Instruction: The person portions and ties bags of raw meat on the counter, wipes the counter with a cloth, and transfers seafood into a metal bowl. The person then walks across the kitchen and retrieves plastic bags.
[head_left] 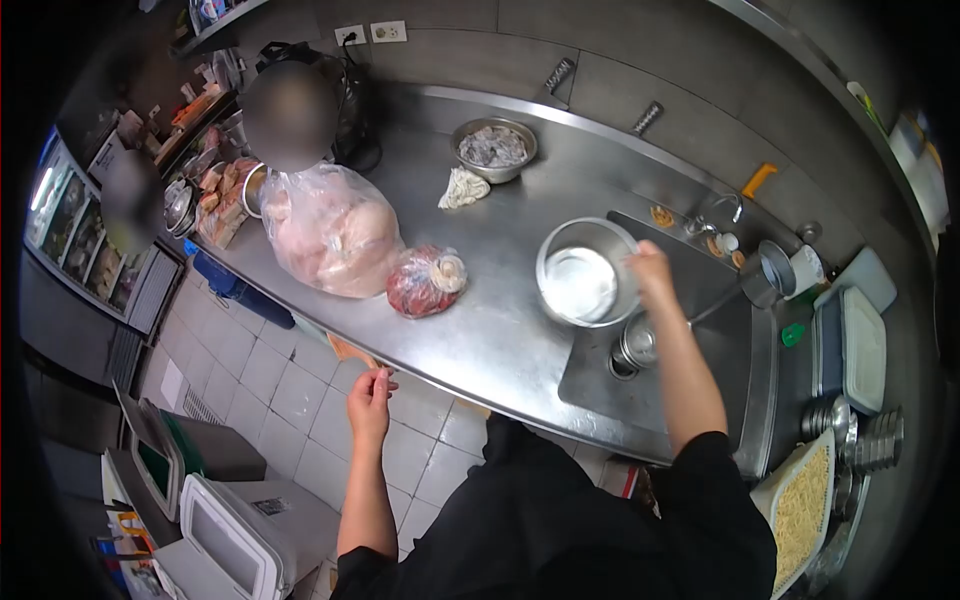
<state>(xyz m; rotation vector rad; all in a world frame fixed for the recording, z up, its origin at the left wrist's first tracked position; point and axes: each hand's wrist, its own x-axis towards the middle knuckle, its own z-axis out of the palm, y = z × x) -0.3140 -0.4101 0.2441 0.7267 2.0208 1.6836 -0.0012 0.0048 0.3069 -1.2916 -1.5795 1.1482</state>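
My right hand [652,272] grips the right rim of a round steel pot [543,272], at the sink's left edge. Its inside shows a bright white area; whether this is liquid or glare is unclear. Below my right forearm lies the sink [640,405], with a small metal vessel [640,340] beside the drain. My left hand [370,397] hangs in front of the counter, fingers curled in and nothing visible in them. Nearest to it on the counter are a bagged piece of red meat [427,285] and a large plastic bag of pale meat [335,230].
Toward the wall stand a metal bowl of greyish food [497,150] and a crumpled white cloth [464,188]. Right of the sink are a small pot [768,273] and plastic containers [863,350]. A tub of pale shreds [803,510] stands at right; lidded bins [235,535] are lower left.
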